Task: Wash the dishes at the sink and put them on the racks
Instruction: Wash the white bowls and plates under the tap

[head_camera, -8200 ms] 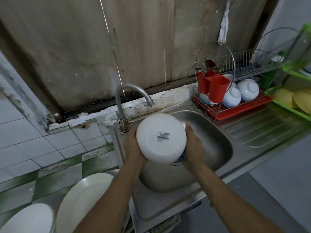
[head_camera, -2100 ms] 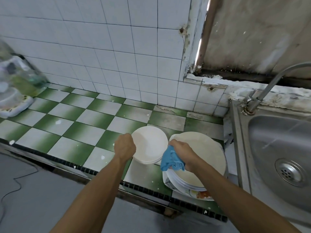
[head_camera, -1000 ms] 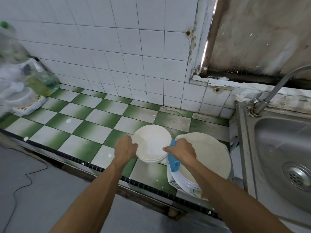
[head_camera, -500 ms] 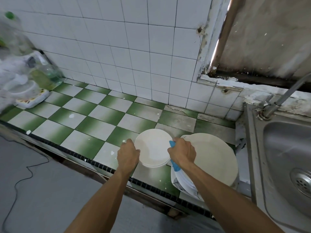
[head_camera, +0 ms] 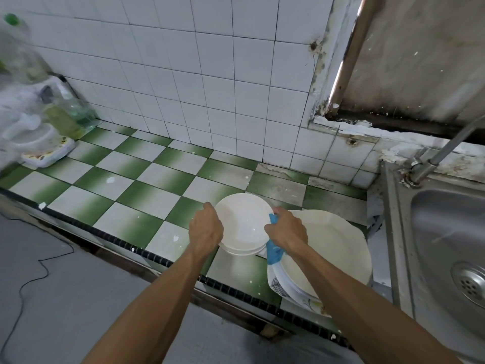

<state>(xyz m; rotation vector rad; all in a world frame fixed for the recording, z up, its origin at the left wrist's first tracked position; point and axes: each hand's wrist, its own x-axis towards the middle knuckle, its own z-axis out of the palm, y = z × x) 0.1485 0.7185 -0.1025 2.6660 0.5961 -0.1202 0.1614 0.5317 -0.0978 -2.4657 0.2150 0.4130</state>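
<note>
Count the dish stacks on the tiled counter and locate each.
2. A small white stack, between left hand and right hand with its blue cloth; a larger plate stack right of it, beside the sink. Lower dishes partly hidden.

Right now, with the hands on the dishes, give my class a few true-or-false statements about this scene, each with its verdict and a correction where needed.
1. The left hand grips the left rim of the small white dishes. True.
2. The blue cloth is in the left hand. False: the right hand holds it, at the right rim of the small white dishes.
3. The large plates are stacked inside the sink. False: they stand on the tiled counter, just left of the sink.
4. The counter is tiled in green and white squares. True.
</note>
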